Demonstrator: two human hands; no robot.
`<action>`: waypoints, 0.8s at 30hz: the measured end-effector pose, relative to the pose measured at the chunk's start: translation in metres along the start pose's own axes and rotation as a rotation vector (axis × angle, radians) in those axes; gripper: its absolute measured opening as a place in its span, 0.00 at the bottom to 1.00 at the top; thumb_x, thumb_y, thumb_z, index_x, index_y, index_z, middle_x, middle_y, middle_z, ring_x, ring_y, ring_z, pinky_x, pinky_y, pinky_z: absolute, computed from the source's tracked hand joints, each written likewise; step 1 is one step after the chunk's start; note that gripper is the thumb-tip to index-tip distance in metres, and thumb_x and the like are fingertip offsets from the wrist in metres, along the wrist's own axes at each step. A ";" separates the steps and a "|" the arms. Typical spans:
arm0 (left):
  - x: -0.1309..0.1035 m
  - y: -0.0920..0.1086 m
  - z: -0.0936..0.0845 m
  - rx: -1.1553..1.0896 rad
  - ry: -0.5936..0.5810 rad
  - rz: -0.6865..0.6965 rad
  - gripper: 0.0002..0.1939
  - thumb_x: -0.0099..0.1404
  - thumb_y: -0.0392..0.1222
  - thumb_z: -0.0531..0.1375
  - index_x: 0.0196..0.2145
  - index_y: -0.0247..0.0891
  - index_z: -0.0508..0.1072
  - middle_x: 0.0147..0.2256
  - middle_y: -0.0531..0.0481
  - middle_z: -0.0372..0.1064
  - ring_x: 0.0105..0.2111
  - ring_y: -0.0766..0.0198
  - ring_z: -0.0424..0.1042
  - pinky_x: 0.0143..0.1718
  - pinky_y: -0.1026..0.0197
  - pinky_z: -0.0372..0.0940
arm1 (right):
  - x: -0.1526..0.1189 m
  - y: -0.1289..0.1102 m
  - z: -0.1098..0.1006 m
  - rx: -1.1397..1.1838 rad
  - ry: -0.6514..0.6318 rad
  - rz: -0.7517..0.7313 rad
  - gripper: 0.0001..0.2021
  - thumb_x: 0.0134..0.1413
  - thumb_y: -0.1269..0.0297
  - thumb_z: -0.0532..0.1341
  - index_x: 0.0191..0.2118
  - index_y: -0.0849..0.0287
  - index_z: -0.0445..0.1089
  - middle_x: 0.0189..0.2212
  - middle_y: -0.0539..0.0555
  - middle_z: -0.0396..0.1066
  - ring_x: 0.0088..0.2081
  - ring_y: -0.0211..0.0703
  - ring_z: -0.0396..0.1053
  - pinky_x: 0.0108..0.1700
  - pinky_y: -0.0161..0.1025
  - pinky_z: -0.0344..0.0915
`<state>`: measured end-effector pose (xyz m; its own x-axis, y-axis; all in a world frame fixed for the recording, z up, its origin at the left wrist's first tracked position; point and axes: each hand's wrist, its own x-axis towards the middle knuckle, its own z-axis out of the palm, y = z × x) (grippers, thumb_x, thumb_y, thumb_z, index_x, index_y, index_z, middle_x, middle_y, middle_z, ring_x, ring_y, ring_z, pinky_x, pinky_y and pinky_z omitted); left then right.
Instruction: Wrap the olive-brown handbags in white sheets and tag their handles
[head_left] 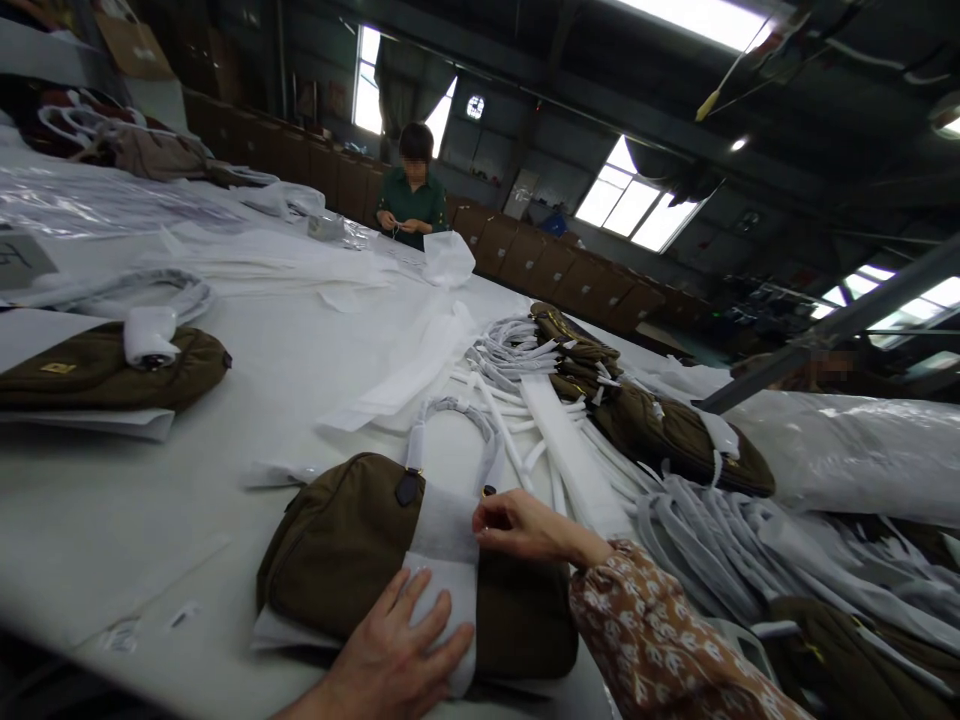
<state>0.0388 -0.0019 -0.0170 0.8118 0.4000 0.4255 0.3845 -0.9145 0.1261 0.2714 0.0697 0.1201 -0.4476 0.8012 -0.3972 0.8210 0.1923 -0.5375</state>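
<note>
An olive-brown handbag [337, 550] lies on the white table in front of me, its wrapped handle [454, 405] arching away from me. A white foam strip [446, 520] runs down over the middle of the bag. My left hand [409, 640] rests on the lower part of the strip with its fingers spread. At the strip's right edge, near the handle's right base, is my right hand [517, 525], its thumb and fingertips pinched together; whatever is between them is too small to make out.
Another bag [112, 365] lies at the left. Wrapped handles [517, 350], more olive bags [675, 435] and a plastic-covered roll [847, 450] are at the right. White sheets [420, 370] lie beyond my bag. A person in green [412, 200] is across the table.
</note>
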 end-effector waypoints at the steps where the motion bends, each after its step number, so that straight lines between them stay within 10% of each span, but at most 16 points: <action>1: 0.000 0.000 -0.002 -0.013 -0.010 -0.001 0.28 0.64 0.57 0.57 0.59 0.49 0.59 0.53 0.48 0.64 0.55 0.40 0.60 0.53 0.38 0.59 | -0.005 -0.002 0.001 0.025 -0.013 -0.020 0.10 0.54 0.62 0.59 0.36 0.62 0.73 0.25 0.47 0.68 0.27 0.33 0.61 0.29 0.29 0.57; 14: -0.002 0.003 -0.006 -0.096 -0.066 -0.058 0.27 0.66 0.52 0.56 0.61 0.50 0.57 0.55 0.46 0.62 0.58 0.42 0.55 0.57 0.36 0.52 | 0.017 -0.026 0.014 -0.593 -0.228 -0.153 0.06 0.52 0.66 0.61 0.34 0.53 0.76 0.28 0.50 0.76 0.32 0.39 0.72 0.31 0.33 0.58; 24: -0.001 0.003 0.004 -0.027 -0.073 -0.072 0.28 0.64 0.56 0.57 0.60 0.52 0.57 0.63 0.39 0.51 0.55 0.41 0.60 0.53 0.39 0.58 | 0.047 -0.014 0.032 -0.732 -0.155 -0.124 0.13 0.48 0.55 0.66 0.35 0.61 0.74 0.26 0.56 0.74 0.31 0.46 0.72 0.29 0.35 0.57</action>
<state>0.0412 -0.0052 -0.0204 0.8128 0.4671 0.3481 0.4319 -0.8842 0.1781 0.2277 0.0864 0.0854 -0.5526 0.6706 -0.4948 0.7625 0.6465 0.0247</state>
